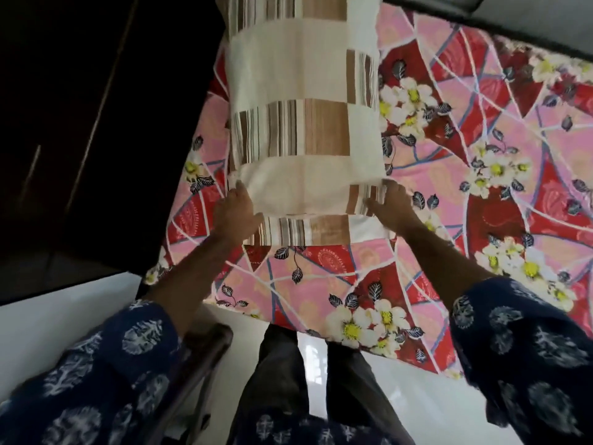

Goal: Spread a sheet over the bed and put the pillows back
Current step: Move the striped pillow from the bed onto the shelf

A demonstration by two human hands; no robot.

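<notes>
- The pillow point(301, 101), cream with brown striped blocks, lies lengthwise on the floral sheet point(465, 187), close to the sheet's left edge; its far end runs out of view at the top.
- The left hand point(236, 213) grips the pillow's near left corner, fingers curled into the cloth, thumb on the near side.
- The right hand point(393, 203) holds the near right corner, its fingers point(373, 205) bent onto the striped patch; whether they pinch the fabric or only press on it I cannot tell for sure.
- The step in hand looks like seating and squaring the pillow. Done well, both corners move together so that the pillow's long sides stay parallel to the sheet's left edge.
- Lift the near end slightly rather than drag it: judging by the loose cloth, a pull across the sheet would likely ruck it under the pillow.
- The pillow's near flap looks folded just past the hands; smooth it flat before letting go.
- Beyond the sheet's left edge stands a dark wardrobe point(96, 123), so there is little room for the left elbow.
- The sheet's near edge overhangs the bed above the pale floor point(385, 396), beside the person's legs; a dark wooden chair frame point(205, 354) stands below the pillow, near the left sleeve point(96, 364).
- No second pillow shows here.
</notes>
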